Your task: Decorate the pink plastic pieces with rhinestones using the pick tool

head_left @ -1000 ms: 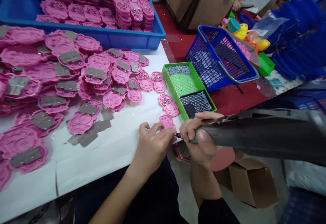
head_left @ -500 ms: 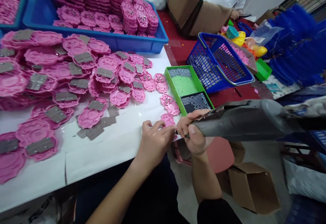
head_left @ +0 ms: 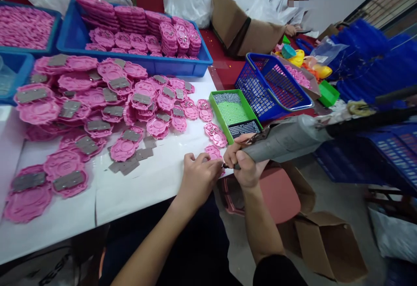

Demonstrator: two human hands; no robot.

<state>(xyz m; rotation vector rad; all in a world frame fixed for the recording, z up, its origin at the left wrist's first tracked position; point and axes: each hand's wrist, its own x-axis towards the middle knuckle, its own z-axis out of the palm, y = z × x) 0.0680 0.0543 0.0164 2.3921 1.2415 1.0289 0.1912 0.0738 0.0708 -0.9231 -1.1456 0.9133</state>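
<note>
1. Pink plastic, a scallop-edged plate lies at the near right edge of the white-covered table. The left hand covers much of it, fingers curled down; whether they pinch it is hidden.
2. The right hand is wrapped firmly around the nose of a grey, cylindrical power driver, its dark tip by the left fingertips. A second ago the driver lay nearly level; now its rear slants up toward the far right, its dark hose showing.
3. Right, below the table, a salmon-pink plastic stool shows more fully than before.
4. Thin grey metal plates lie left, beside a heap of pink plates with metal plates on them.
5. Just beyond the hands, a green rectangular tray holds small metal pieces; the driver stands before the blue mesh basket.
6. Far left, a blue tray of small pink parts has come into view.
</note>
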